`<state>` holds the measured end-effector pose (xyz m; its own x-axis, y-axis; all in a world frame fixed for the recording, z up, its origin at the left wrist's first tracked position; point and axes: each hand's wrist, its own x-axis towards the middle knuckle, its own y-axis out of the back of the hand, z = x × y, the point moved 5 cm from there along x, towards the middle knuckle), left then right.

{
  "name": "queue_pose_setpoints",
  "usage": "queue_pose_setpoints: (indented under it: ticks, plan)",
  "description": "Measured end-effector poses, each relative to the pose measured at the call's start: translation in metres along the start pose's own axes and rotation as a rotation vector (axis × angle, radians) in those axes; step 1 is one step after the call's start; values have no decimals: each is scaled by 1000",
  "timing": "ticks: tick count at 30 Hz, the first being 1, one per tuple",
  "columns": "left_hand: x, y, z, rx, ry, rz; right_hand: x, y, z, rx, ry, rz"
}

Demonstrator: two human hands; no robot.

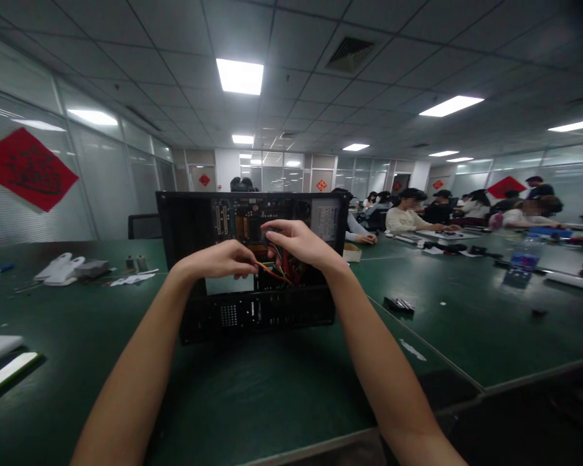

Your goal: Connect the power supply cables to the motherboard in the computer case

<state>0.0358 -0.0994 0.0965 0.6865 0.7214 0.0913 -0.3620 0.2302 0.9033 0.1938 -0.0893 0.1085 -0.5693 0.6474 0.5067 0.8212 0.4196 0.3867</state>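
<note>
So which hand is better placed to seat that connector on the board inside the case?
Probably the right hand: its fingertips already reach into the open computer case at the board. The left hand sits lower, pinching the red and yellow wires, so it suits steadying them.

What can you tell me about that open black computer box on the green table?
The open black metal computer case stands on the green table, its inside facing the camera. A circuit board with connectors fills the back, and red, yellow and orange wires bunch in the middle. The left hand pinches a wire; the right hand reaches among them.
</note>
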Motion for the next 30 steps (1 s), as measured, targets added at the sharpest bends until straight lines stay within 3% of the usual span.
queue_pose_setpoints:
  ticks: [3,6,10,15,18,22,25,30]
  plan:
    - [2,12,7,34,-83,260,-1,0,0,-85,15,-8]
    - [4,13,13,129,-145,386,-2,1,-2,-205,66,33]
    - [6,11,18,246,-166,465,-3,6,-1,-327,105,131]
    - [7,14,16,278,-178,585,5,10,10,-325,121,171]
    - [13,13,2,261,-128,681,13,11,24,-310,109,228]
    - [25,4,-24,317,-69,741,25,9,51,-217,74,344]
    - [32,0,-39,358,-81,784,32,6,66,-206,7,361]
    - [39,-3,-48,395,-112,808,34,10,59,-359,79,371]
